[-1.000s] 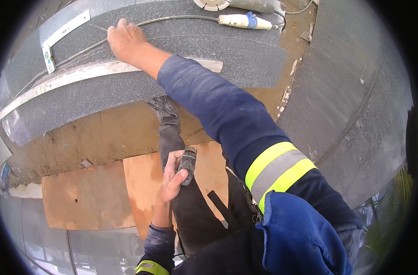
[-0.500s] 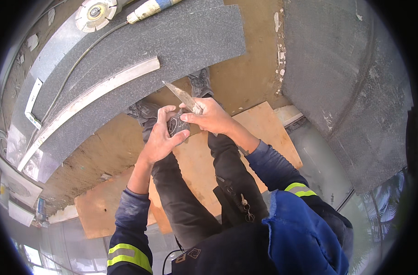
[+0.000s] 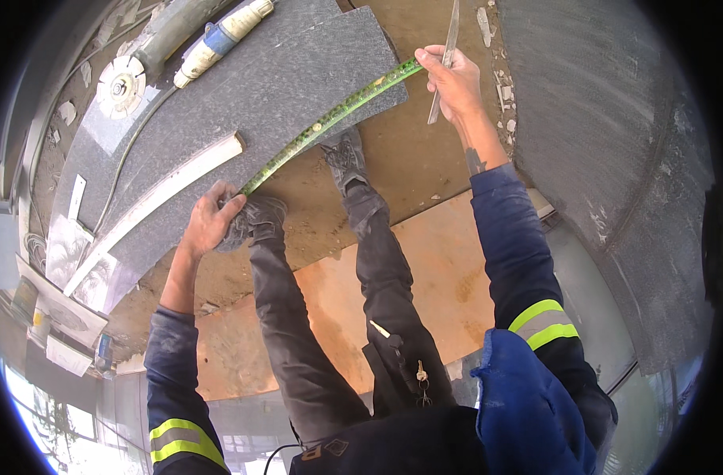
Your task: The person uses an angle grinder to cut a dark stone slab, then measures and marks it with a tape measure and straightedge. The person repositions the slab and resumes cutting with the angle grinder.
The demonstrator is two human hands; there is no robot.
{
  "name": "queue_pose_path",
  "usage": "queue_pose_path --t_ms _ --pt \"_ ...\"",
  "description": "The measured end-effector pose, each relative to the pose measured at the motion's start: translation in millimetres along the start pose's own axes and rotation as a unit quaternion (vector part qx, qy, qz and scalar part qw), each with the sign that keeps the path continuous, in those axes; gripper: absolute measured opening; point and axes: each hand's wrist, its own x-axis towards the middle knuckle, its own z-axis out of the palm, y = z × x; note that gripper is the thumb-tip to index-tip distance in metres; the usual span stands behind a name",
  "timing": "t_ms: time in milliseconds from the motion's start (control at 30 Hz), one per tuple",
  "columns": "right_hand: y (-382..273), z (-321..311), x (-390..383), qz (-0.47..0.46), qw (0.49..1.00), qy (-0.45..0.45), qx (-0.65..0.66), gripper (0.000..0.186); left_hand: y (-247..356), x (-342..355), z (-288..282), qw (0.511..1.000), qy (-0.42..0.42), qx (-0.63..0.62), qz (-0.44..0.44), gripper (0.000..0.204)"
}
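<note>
My left hand [image 3: 213, 215] grips a dark tape measure case [image 3: 233, 233], partly hidden by the fingers. A green tape blade [image 3: 338, 112] is pulled out from it, stretching up and rightward to my right hand [image 3: 455, 89], whose thumb and fingers hold its far end along with a long, thin, pointed metal tool [image 3: 451, 38]. The tape passes over the edge of a dark speckled stone slab [image 3: 306, 59]. A pale straight strip [image 3: 171, 179] lies on that slab, left of the tape, near a white square [image 3: 77, 195] and a cable.
An angle grinder with a segmented disc [image 3: 121, 89] and a white-blue connector [image 3: 223, 41] rest at the upper left. My booted feet [image 3: 346, 161] are at the slab's edge. Plywood boards [image 3: 322, 293] lie beneath my legs. A large grey surface [image 3: 591, 119] occupies the right, bordered by rubble.
My hands, earlier close together on the case and tool, have moved apart, drawing out the green tape. My right hand went up and right; my left went down and left. The view has shifted.
</note>
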Motion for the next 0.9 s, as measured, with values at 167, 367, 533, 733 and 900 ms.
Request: queue_pose_path --t_ms 167,367,533,733,900 --pt "34 29 95 -0.098 0.988 0.041 -0.109 0.023 20 46 -76 0.983 0.119 0.131 0.053 0.027" --pt "34 90 95 -0.213 0.921 0.144 -0.292 0.033 6 102 -94 0.964 0.128 0.232 0.017 0.035" --pt "30 93 98 -0.233 0.913 0.154 -0.298 0.03 -6 108 -86 0.954 0.2 0.223 0.006 0.039" --pt "38 103 105 -0.231 0.937 0.177 -0.192 0.022 -16 112 -87 0.958 0.212 0.193 0.025 0.041" --pt "44 84 117 -0.229 0.945 0.108 -0.208 0.022 -4 111 -79 0.934 0.274 0.23 0.003 0.045"
